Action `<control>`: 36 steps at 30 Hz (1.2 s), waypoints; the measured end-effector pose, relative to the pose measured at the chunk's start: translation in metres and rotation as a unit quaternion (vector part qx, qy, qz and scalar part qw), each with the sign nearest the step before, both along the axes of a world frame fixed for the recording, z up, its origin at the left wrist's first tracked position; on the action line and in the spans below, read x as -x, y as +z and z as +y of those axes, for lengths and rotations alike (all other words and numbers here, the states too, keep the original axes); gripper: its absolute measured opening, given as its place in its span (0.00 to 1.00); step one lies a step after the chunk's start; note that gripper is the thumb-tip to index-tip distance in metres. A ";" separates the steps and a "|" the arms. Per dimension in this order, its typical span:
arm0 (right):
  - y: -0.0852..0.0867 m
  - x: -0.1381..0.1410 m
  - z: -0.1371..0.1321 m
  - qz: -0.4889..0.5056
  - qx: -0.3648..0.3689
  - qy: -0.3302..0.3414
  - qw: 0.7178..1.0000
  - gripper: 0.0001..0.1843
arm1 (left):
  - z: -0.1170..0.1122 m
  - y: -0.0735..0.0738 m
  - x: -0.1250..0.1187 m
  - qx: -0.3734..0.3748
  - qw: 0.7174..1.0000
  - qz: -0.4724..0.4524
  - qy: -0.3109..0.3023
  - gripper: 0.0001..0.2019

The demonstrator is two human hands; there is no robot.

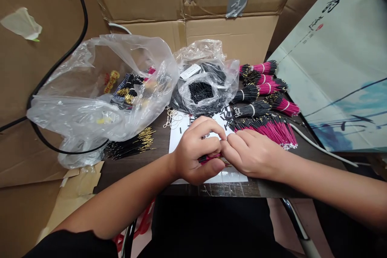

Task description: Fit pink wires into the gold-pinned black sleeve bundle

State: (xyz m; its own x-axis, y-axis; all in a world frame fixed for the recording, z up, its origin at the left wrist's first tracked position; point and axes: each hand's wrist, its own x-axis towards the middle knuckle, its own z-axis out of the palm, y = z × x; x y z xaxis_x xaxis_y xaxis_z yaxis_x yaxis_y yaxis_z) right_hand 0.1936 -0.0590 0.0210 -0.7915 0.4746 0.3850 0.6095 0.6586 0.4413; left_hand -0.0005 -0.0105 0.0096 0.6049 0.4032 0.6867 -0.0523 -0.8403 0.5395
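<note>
Over a white sheet of paper [178, 139], my left hand [196, 151] is curled, its fingertips touching those of my right hand [256, 155]. The right hand is closed, palm down. What sits between the meeting fingertips is too small or hidden to name. Pink wires with gold tips [213, 156] show through the gap between my left thumb and fingers; whether they are held or lie on the paper, I cannot tell. Short black tube pieces [224, 117] are scattered on the paper just beyond my hands. A loose row of pink-and-black wires [272, 129] lies beside my right hand.
Behind the paper stands a plastic bag of black tube pieces [201, 90]. Banded wire bundles [254, 109] are stacked to the right. At left are a large clear bag [75, 117], gold-tipped black wires [133, 145] and rubber bands [173, 119]. Cardboard [229, 36] walls the back.
</note>
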 end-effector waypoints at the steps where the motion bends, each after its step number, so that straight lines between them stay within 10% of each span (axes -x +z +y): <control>1: 0.000 0.000 0.000 0.001 0.001 0.000 1.000 0.05 | -0.001 0.000 0.000 0.004 1.000 0.001 0.005 0.19; 22: -0.014 0.013 -0.018 0.073 0.075 -0.093 0.990 0.07 | -0.005 -0.003 0.001 0.083 0.993 0.030 0.077 0.28; 27: -0.021 -0.020 -0.033 0.144 0.160 -0.219 0.952 0.10 | -0.002 -0.003 0.000 0.126 0.987 -0.034 0.096 0.36; 32: -0.025 -0.084 -0.044 0.112 0.072 -0.496 0.858 0.14 | 0.001 -0.002 0.000 0.125 0.986 -0.031 0.105 0.31; 36: -0.029 -0.100 -0.043 0.071 0.094 -0.547 0.829 0.16 | 0.001 -0.002 0.000 0.123 0.988 -0.005 0.096 0.28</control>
State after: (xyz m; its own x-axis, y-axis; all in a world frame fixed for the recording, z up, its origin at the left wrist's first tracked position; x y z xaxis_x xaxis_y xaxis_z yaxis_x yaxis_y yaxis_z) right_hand 0.2936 -0.1017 -0.0081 0.1996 0.9407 0.2744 0.9244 -0.2737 0.2656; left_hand -0.0002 -0.0092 0.0079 0.4940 0.6648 0.5603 0.0886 -0.6796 0.7282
